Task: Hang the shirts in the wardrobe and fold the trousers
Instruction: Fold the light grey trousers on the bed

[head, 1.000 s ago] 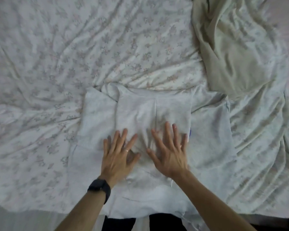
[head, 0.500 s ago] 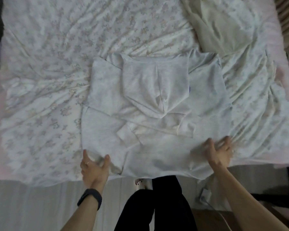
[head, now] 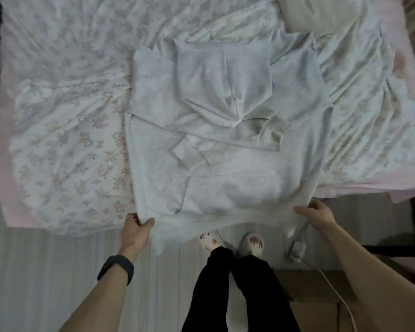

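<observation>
Pinching the hem corners of the pale grey hooded sweatshirt (head: 213, 185) at frame centre, left hand (head: 135, 230) and right hand (head: 318, 215) seem mid-fold; next, lift both evenly toward the hood (head: 225, 75).

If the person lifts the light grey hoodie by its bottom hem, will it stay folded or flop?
Probably floppy: the light grey fleece hoodie sags off the bed between the left hand and right hand. Its folded-in sleeves lie loose, so they would likely slide off. It looks thick, maybe weighty.
</observation>
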Available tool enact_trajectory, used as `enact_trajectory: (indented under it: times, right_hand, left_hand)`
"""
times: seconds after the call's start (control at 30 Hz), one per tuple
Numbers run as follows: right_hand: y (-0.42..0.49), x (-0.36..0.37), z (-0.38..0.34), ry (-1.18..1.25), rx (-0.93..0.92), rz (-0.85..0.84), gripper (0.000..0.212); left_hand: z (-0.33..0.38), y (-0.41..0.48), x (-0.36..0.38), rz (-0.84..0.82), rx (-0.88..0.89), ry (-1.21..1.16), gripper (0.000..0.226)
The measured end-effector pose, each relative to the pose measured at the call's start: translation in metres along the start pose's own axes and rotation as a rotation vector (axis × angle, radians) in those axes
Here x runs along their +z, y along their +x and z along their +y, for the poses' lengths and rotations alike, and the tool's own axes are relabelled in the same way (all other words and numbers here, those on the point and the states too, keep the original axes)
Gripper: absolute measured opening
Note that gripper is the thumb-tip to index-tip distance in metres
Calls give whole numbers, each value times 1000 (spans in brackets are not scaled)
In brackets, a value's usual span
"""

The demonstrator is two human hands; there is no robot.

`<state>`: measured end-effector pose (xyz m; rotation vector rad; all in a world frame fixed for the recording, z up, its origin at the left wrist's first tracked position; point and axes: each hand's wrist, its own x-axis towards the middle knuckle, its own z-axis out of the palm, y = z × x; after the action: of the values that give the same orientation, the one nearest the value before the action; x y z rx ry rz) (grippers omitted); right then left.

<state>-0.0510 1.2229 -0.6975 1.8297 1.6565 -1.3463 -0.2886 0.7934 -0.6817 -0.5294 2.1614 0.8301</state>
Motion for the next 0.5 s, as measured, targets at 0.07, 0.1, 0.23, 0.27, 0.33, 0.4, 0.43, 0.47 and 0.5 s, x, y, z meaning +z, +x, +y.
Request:
enact_trajectory:
  times: [0.07, 0.1, 0.23, 0.27, 0.33, 0.4, 0.43, 0.47, 0.5]
  right_hand:
    - [4, 8, 5, 22, -7, 13, 34]
    - [8, 14, 9, 21, 4, 14, 38]
    - [5, 31, 27, -26, 23, 23, 44]
    - [3, 32, 32, -15, 13, 20, 45]
    - [-5, 30, 43, 9, -9, 14, 47]
    - [-13, 23, 49, 13, -40, 15, 45]
    - [-20, 16, 51, 5, -57, 33, 43]
    - [-26, 9, 53, 1, -81, 51, 41]
    - [-34, 0, 54, -17, -93, 71, 38]
  left_hand:
    - [-10, 0, 1, -84, -15, -35, 27]
    - [-12, -1, 4, -133, -16, -56, 23]
    - [-19, -4, 14, -191, 18, -108, 28]
    - [-23, -4, 16, -194, 16, -125, 33]
    - [-34, -13, 18, -178, 5, -154, 40]
    - [-38, -22, 18, -120, 24, -170, 40]
    - [-39, -30, 18, -81, 35, -170, 39]
    - [-39, -37, 16, -38, 48, -162, 38]
    - [-39, -46, 11, 6, 55, -144, 36]
